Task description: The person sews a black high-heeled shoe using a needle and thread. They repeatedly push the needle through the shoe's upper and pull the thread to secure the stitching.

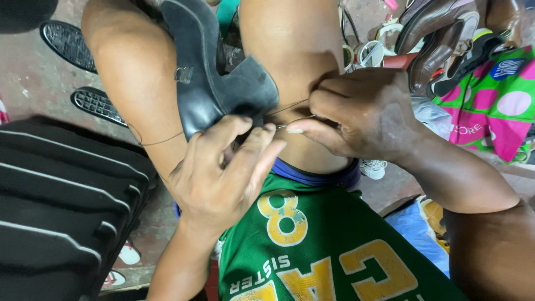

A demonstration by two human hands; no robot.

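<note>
Head view, looking down: a black block-heeled shoe (pixel 214 72) lies sole-up between the person's bare knees at upper centre; the left hand (pixel 220 173), centre frame, presses its fingers against the shoe's edge, grip closed on it; the right hand (pixel 362 114), right of centre, pinches a needle (pixel 287 126) narrowly, a dark thread (pixel 161 140) trailing left; brown shoes (pixel 440 39) sit upper right; a green jersey (pixel 329 245) fills the bottom.

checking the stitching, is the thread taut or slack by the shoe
Taut: the thread runs in a straight line from the shoe to the right hand.
</note>
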